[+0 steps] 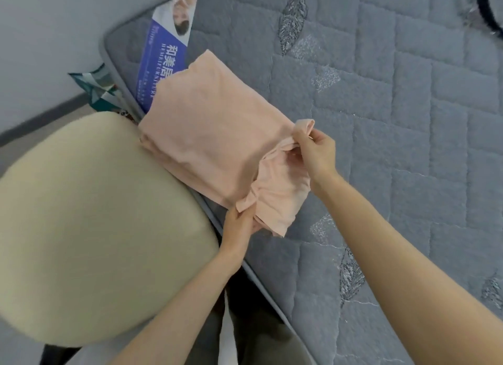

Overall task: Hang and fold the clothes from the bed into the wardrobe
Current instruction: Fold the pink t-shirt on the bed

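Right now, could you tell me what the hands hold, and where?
Both hold the pink garment: left hand pinches its near bunched corner, right hand the far corner.

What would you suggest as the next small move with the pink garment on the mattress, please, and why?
Probably fold the bunched end over onto the flat part. The left hand and the right hand each pinch that crumpled end of the pink garment, while the rest lies smooth on the mattress near its corner, so one fold would likely finish a neat stack.
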A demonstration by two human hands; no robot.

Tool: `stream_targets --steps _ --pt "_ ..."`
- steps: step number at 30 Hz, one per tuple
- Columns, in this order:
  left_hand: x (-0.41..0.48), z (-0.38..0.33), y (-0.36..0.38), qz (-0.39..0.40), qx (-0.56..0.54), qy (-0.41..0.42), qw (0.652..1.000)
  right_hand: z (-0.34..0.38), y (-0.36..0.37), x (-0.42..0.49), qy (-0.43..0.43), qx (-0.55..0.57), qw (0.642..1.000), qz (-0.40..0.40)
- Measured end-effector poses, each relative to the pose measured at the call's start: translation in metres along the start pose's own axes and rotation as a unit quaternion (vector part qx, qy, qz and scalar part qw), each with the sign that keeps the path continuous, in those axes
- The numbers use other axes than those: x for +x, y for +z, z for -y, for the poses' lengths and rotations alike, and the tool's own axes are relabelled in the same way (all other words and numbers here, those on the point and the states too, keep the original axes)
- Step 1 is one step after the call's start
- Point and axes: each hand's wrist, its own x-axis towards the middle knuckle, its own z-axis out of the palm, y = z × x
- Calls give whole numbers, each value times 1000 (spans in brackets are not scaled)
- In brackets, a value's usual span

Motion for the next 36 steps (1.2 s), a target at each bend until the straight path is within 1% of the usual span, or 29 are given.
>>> stream_targets --steps 1,2,3,4,5,6,7,8,9,10,11,12,13,14,15,17,18,19,20,21,23,26,27,29,30,31,33,36 --pt "5 -3 -7 -17 -35 -23 999 3 11 1 -7 -11 1000 28" --pt "10 -4 -14 -34 -45 -40 998 6 22 1 -5 -21 998 65" --pt "13 -6 -20 -47 -41 -50 997 6 30 1 1 -39 995 97" --pt "16 -5 -27 -61 -24 -45 997 4 35 1 -3 -64 992 113" --pt "17 -4 -32 -82 -4 -17 996 0 37 1 -33 -106 988 105" --pt "15 -3 -37 -117 35 37 992 -5 36 0 -82 -167 979 81" --pt "13 -4 -42 -169 108 109 974 -11 33 -1 -142 -236 959 58" --pt "11 -5 -45 -228 207 192 932 -18 29 -2 -197 -305 931 47" --pt "8 -5 -44 -254 301 270 879 -25 25 -3 -229 -371 898 52" --pt "7 -6 -40 -230 365 330 840 -31 20 -4 -238 -430 868 70" --pt "5 -6 -31 -174 424 374 806 -36 17 -5 -217 -472 849 96" --pt "6 1 -20 -110 489 399 768 -40 13 -7 -185 -502 836 120" --pt "7 8 -8 -62 559 393 727 -43 9 -6 -157 -518 830 136" --pt "10 17 2 -26 614 363 700 -44 5 -4 -140 -522 829 143" --pt "16 25 8 -7 652 327 684 -45 0 -2 -132 -510 839 138" --pt "28 42 13 7 708 263 655 -48 -6 5 -128 -455 876 99" --pt "31 47 10 1 726 254 639 -47 -7 8 -117 -423 896 64" --pt "33 50 7 -8 739 260 622 -47 -8 11 -94 -403 910 25" --pt "32 52 5 -16 747 268 608 -46 -9 13 -71 -397 915 -5" --pt "29 54 4 -20 750 281 599 -46 -10 15 -59 -405 912 -21" --pt "24 61 2 -18 754 311 579 -46 -14 19 -83 -416 905 -26" --pt "21 67 -4 -10 773 347 532 -42 -21 22 -131 -384 914 -34" --pt "21 68 -6 -7 774 354 525 -41 -23 22 -129 -368 919 -49" --pt "22 65 -8 1 775 367 514 -44 -26 23 -100 -313 940 -88" --pt "21 63 -6 5 772 377 512 -45 -29 23 -86 -284 950 -102" --pt "21 60 -8 12 763 387 517 -47 -28 25 -80 -266 954 -108" --pt "21 54 -12 19 740 418 527 -46 -31 30 -98 -254 956 -105" --pt "17 46 -19 17 706 479 521 -36 -32 39 -142 -213 961 -106"
